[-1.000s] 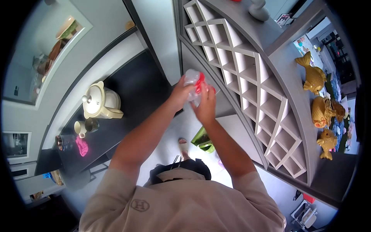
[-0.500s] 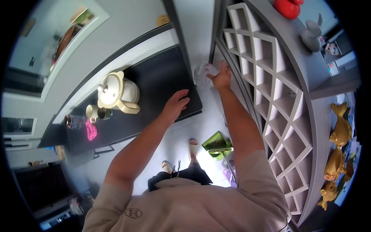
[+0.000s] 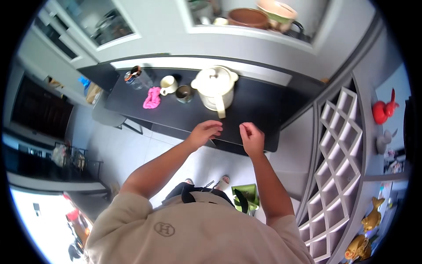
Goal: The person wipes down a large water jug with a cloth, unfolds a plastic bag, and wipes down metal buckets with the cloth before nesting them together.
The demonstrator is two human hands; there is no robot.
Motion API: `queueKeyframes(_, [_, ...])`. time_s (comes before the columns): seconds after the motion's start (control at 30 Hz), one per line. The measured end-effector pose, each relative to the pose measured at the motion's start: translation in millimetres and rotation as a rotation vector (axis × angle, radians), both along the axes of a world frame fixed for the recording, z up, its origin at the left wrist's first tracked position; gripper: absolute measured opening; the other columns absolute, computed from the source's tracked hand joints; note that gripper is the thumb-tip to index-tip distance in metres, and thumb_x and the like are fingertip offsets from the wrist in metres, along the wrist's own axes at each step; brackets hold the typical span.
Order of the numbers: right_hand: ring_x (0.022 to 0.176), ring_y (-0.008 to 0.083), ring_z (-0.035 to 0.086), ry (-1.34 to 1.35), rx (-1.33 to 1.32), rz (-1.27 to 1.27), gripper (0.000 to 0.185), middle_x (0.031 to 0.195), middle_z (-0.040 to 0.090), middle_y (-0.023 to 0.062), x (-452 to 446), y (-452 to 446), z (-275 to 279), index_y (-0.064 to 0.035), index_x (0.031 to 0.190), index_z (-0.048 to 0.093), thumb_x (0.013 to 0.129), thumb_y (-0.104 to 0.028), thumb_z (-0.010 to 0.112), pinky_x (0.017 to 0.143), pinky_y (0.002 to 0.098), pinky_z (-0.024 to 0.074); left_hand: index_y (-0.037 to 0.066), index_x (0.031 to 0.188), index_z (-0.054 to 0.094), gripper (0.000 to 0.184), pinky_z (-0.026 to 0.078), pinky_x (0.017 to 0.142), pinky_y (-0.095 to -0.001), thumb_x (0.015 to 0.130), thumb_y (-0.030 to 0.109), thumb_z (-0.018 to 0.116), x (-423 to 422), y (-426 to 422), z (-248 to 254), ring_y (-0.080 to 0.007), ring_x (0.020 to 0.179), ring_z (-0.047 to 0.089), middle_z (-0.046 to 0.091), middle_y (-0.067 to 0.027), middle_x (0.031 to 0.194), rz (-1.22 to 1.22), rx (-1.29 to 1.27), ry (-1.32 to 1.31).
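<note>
Over the front edge of the black table (image 3: 259,105), my left hand (image 3: 205,133) is held with loosely bent fingers and nothing visible in it. My right hand (image 3: 252,138) is close by on the right, its fingers curled in; whatever is inside them, if anything, is hidden. Just beyond both hands stands a cream lidded pot (image 3: 215,90), its handle pointing toward me. Left of the pot are a dark cup (image 3: 184,93), a cream mug (image 3: 168,85), a crumpled pink cloth (image 3: 152,98) and a clear glass jar (image 3: 141,80). Neither hand touches these.
A lattice rack (image 3: 336,165) runs along the right side, with a red figurine (image 3: 383,112) and golden fish ornaments (image 3: 372,215) beyond it. A green dustpan (image 3: 247,196) is on the floor by my feet. Cabinets with glass doors (image 3: 250,37) rise behind the table.
My view has turned left toward the table. My right hand, stretched out beside clear plastic before, has come back near my left hand with its fingers curled. The plastic is no longer seen.
</note>
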State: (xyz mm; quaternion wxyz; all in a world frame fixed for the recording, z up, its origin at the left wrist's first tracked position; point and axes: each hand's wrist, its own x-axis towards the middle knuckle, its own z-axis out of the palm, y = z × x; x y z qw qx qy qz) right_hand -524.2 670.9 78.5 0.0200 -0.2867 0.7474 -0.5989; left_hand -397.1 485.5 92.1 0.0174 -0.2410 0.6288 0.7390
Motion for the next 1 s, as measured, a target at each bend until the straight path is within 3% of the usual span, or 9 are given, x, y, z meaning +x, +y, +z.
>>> queueKeyframes(0.2, [0.065,0.0265,0.067,0.093,0.022,0.302,0.014,0.076,0.068,0.0129,33,-100,25,-0.0048,0.089,0.068,0.087,-0.018,0.071,0.061,0.034,0.0518,0.008,0.124,0.06,0.03,0.048,0.084,-0.0292,0.097,0.021,0.056,116,-73,34,-0.0143,0.099,0.063,0.066,-0.0039,0.113,0.384,-0.117,0.024])
queueKeyframes(0.33, [0.071,0.0269,0.069,0.063,0.102,0.506,0.016,0.081,0.071,0.0124,72,-159,33,-0.0051,0.092,0.068,0.086,-0.02,0.071,0.064,0.0345,0.053,0.008,0.122,0.059,0.032,0.047,0.087,-0.0323,0.096,0.026,0.057,191,-107,40,-0.0154,0.099,0.062,0.066,-0.0047,0.111,0.632,-0.139,0.006])
queueKeyframes(0.5, [0.071,0.0249,0.069,0.062,0.208,0.635,0.018,0.081,0.071,0.0122,112,-206,30,-0.0063,0.096,0.068,0.085,-0.02,0.072,0.067,0.035,0.0533,0.009,0.122,0.058,0.032,0.046,0.088,-0.0319,0.097,0.027,0.055,246,-146,30,-0.0152,0.1,0.062,0.065,-0.0042,0.112,0.732,-0.103,0.039])
queueKeyframes(0.73, [0.073,0.024,0.069,0.033,0.311,0.562,0.022,0.083,0.071,0.0123,174,-274,-7,-0.0059,0.102,0.067,0.086,-0.019,0.071,0.068,0.0339,0.0529,0.008,0.123,0.059,0.03,0.046,0.087,-0.0307,0.098,0.025,0.054,295,-229,-4,-0.0144,0.098,0.062,0.065,-0.0047,0.112,0.607,-0.009,0.099])
queueKeyframes(1.0, [0.074,0.0209,0.066,-0.247,0.419,0.217,0.022,0.085,0.07,0.0097,278,-292,-86,-0.0061,0.103,0.067,0.087,-0.021,0.069,0.07,0.0325,0.0524,0.008,0.123,0.059,0.029,0.047,0.087,-0.0307,0.098,0.019,0.051,321,-318,-68,-0.0163,0.099,0.063,0.066,-0.005,0.113,0.257,0.001,-0.076])
